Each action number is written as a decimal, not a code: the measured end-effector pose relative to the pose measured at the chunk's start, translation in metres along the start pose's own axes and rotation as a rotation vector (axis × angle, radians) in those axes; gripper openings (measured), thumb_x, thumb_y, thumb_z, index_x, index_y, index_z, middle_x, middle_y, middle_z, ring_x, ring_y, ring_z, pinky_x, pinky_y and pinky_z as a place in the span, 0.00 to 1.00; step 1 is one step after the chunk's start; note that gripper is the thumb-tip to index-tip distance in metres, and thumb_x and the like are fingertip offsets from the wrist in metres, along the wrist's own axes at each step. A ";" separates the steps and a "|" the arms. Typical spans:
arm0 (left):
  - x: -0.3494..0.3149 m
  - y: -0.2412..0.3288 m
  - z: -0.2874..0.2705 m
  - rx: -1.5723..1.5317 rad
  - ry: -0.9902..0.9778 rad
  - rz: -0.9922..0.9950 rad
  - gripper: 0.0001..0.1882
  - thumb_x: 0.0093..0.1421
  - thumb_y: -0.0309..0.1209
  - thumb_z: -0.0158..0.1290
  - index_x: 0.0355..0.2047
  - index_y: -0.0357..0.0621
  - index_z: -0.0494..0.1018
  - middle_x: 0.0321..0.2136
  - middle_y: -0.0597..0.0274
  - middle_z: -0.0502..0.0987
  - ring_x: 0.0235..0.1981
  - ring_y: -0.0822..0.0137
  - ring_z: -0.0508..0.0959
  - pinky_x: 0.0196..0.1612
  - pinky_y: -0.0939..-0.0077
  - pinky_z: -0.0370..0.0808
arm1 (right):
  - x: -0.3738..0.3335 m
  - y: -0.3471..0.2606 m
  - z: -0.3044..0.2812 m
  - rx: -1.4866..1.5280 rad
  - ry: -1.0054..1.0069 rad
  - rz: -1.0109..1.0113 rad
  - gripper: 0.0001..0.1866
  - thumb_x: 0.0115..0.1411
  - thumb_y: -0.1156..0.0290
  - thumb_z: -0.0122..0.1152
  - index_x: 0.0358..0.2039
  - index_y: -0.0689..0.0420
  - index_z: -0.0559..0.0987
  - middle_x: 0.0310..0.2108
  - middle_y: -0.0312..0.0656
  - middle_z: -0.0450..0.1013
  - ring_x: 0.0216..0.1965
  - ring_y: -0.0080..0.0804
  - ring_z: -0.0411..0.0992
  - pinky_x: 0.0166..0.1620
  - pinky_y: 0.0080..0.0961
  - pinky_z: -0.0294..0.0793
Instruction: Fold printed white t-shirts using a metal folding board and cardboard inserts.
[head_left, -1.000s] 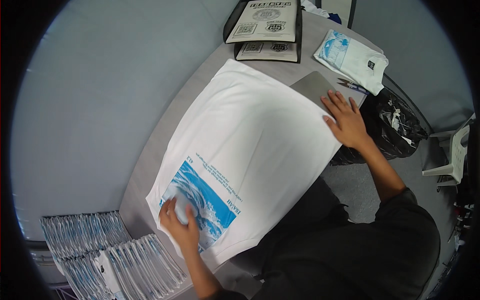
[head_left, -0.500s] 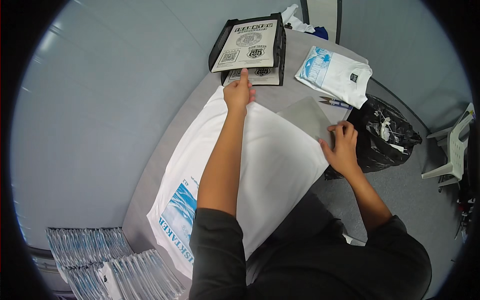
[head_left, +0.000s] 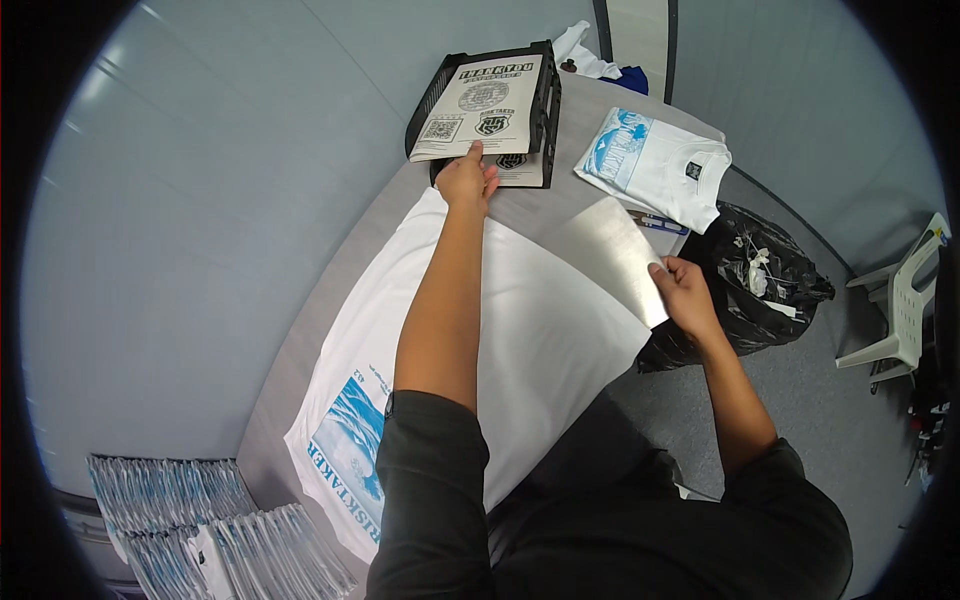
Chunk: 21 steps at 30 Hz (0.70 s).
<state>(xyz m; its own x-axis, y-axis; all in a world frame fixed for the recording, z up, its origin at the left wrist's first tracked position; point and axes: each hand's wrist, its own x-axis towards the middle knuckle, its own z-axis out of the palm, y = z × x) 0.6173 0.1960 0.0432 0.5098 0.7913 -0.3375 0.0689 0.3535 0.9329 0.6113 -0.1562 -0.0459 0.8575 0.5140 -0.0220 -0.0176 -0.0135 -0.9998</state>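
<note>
A white T-shirt [head_left: 550,330] with a blue print lies spread on the table. My left arm reaches over it to a black letter tray [head_left: 548,110]. There my left hand [head_left: 464,182] pinches the near edge of a printed sheet [head_left: 485,85], thumb on top and fingers beneath. In my right hand [head_left: 688,290] is a thin silvery rectangular plate [head_left: 607,250], gripped by its right edge and tilted up beside the shirt. Behind the plate, snips [head_left: 660,222] are partly hidden. A folded white T-shirt [head_left: 665,165] with a blue print lies at the far right.
A black trash bag [head_left: 755,285] stands open off the table's right edge. Several stacked bagged shirts [head_left: 260,550] fill the lower left. Grey wall panels [head_left: 200,220] run along the left. A pale plastic chair [head_left: 905,295] stands on the floor at the right.
My right hand has taken hold of the plate and raised it off the table, where it lay flat. My left thumb has come onto the printed sheet's near edge.
</note>
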 end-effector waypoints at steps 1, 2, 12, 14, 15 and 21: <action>0.000 0.000 0.000 -0.029 -0.012 -0.001 0.12 0.62 0.38 0.63 0.32 0.46 0.74 0.28 0.69 0.73 0.28 0.70 0.78 0.31 0.71 0.80 | 0.000 -0.007 0.000 0.059 0.008 0.024 0.11 0.70 0.71 0.54 0.38 0.65 0.80 0.26 0.30 0.75 0.25 0.14 0.67 0.30 0.17 0.65; 0.000 -0.001 0.000 -0.058 -0.023 -0.002 0.12 0.63 0.38 0.62 0.32 0.46 0.73 0.29 0.68 0.73 0.28 0.70 0.78 0.32 0.71 0.80 | 0.003 -0.008 -0.005 0.082 0.004 0.018 0.11 0.70 0.69 0.54 0.37 0.64 0.80 0.25 0.29 0.74 0.26 0.13 0.66 0.32 0.17 0.65; -0.027 0.003 -0.010 0.086 -0.078 0.064 0.08 0.66 0.36 0.57 0.37 0.44 0.76 0.33 0.64 0.79 0.27 0.71 0.78 0.30 0.75 0.78 | 0.007 -0.041 -0.049 0.125 0.493 -0.465 0.15 0.73 0.61 0.53 0.35 0.60 0.77 0.29 0.25 0.70 0.31 0.13 0.63 0.35 0.13 0.61; -0.036 -0.001 -0.016 0.102 -0.147 0.133 0.09 0.66 0.35 0.56 0.39 0.43 0.76 0.34 0.62 0.80 0.27 0.71 0.78 0.30 0.75 0.78 | 0.006 -0.040 -0.063 0.230 0.694 -0.567 0.14 0.73 0.63 0.53 0.35 0.60 0.76 0.30 0.26 0.70 0.32 0.13 0.64 0.35 0.12 0.62; -0.042 -0.003 -0.029 0.099 -0.134 0.128 0.09 0.66 0.35 0.56 0.39 0.43 0.76 0.34 0.62 0.80 0.27 0.71 0.78 0.30 0.75 0.78 | 0.002 -0.050 -0.063 0.352 0.666 -0.556 0.13 0.73 0.64 0.52 0.35 0.61 0.76 0.31 0.28 0.70 0.33 0.13 0.65 0.37 0.13 0.64; -0.102 -0.019 -0.146 0.031 -0.132 0.233 0.23 0.64 0.34 0.60 0.53 0.41 0.64 0.34 0.58 0.79 0.29 0.69 0.79 0.28 0.74 0.79 | -0.029 -0.050 -0.116 0.856 0.330 -0.360 0.12 0.74 0.64 0.46 0.45 0.56 0.77 0.40 0.33 0.77 0.30 0.21 0.69 0.32 0.22 0.66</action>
<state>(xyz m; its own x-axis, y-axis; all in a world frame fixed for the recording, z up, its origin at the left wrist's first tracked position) 0.4388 0.1812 0.0421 0.6223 0.7769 -0.0958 -0.0380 0.1521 0.9876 0.6473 -0.2702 0.0047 0.9828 0.0988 0.1559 0.0180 0.7896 -0.6134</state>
